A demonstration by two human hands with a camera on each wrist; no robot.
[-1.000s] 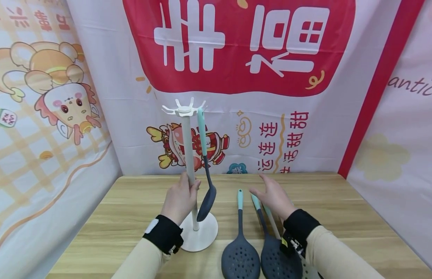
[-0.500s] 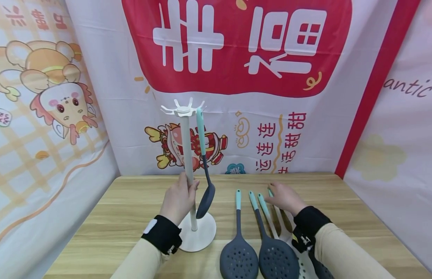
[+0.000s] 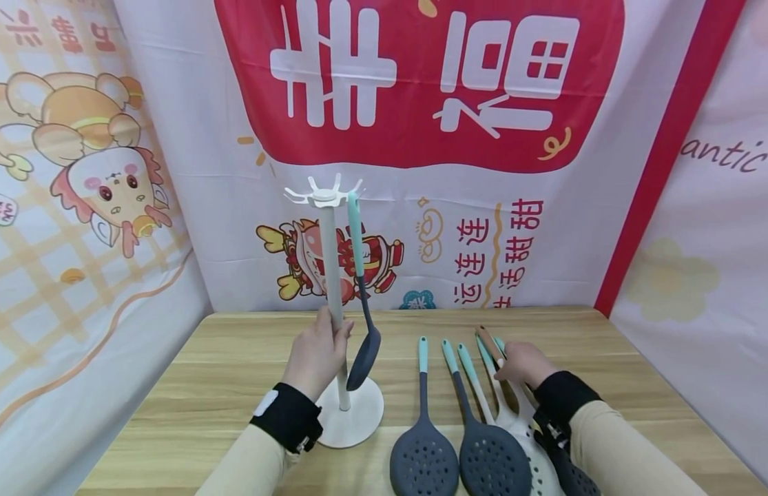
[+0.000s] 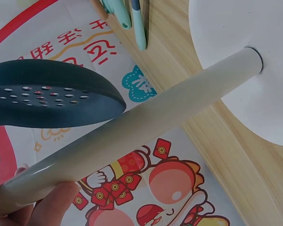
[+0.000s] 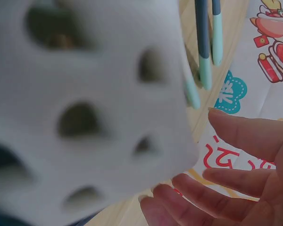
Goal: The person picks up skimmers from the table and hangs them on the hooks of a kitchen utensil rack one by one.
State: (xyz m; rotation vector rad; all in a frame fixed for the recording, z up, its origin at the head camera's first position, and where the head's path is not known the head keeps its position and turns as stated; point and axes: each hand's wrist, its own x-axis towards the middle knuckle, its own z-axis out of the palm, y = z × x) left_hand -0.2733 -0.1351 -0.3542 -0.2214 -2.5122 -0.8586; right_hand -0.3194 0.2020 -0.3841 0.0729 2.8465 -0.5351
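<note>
My left hand (image 3: 317, 351) grips the pole (image 3: 331, 262) of a white utensil stand with a round base (image 3: 359, 420); the thumb and fingertips show around it in the left wrist view. From one hook of the stand hangs a dark slotted spoon (image 3: 366, 351) with a mint handle, its holes visible in the left wrist view. My right hand (image 3: 527, 364) reaches over the handles of the utensils at right, near a brown-ended handle (image 3: 489, 342). In the right wrist view its thumb and fingers are spread apart, with a white perforated utensil head (image 5: 108, 84) blurred close to the camera.
Two dark perforated turners (image 3: 424, 458) with mint handles lie on the wooden table (image 3: 235, 386). Beside them are a white slotted turner (image 3: 538, 458), other pale utensils and a dark slotted head (image 3: 576, 475), partly under the right forearm. A printed cloth (image 3: 384, 234) stands behind.
My right hand has moved right and toward me across the handles, uncovering the mint ones and the brown-ended one. The left hand stays on the pole.
</note>
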